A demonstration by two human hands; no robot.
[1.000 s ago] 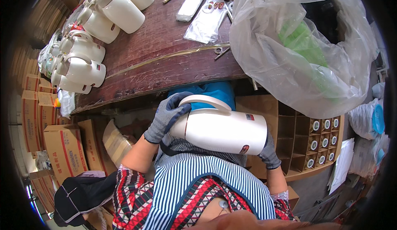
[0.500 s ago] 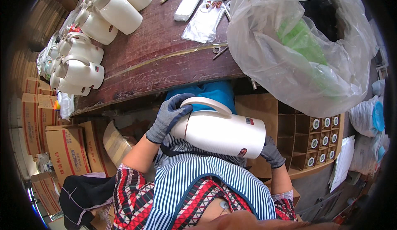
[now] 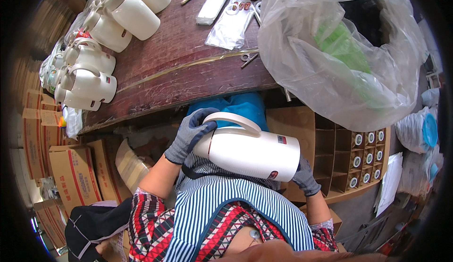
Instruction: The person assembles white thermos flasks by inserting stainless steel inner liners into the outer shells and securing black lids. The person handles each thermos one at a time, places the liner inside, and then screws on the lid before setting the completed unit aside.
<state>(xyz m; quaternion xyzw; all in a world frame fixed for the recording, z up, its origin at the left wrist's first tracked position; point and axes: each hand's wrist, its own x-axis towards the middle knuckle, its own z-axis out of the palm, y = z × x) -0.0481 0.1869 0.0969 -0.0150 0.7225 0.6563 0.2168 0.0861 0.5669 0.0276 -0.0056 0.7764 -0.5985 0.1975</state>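
A white thermos jug (image 3: pixel 250 153) with a looped handle lies on its side across my lap, its top to the left and its base to the right. My gloved left hand (image 3: pixel 193 133) is wrapped round the lid end, near where the handle joins. At the base is my gloved right hand (image 3: pixel 306 177), its fingers partly hidden behind the jug as they press against the bottom. Two small labels show on the jug's body. Beneath it is my striped apron (image 3: pixel 226 191).
Several white jugs (image 3: pixel 134 14) stand on the dark red table (image 3: pixel 170 68) at the left. A big clear plastic bag (image 3: pixel 302 59) bulges over its right side. Below that is a divided carton (image 3: pixel 325 153) with round-ended items. Cardboard boxes (image 3: pixel 73 174) stack at the left.
The right hand has shifted slightly left around the jug's base, showing more of the glove. The jug stays in nearly the same pose, and the left hand keeps its hold.
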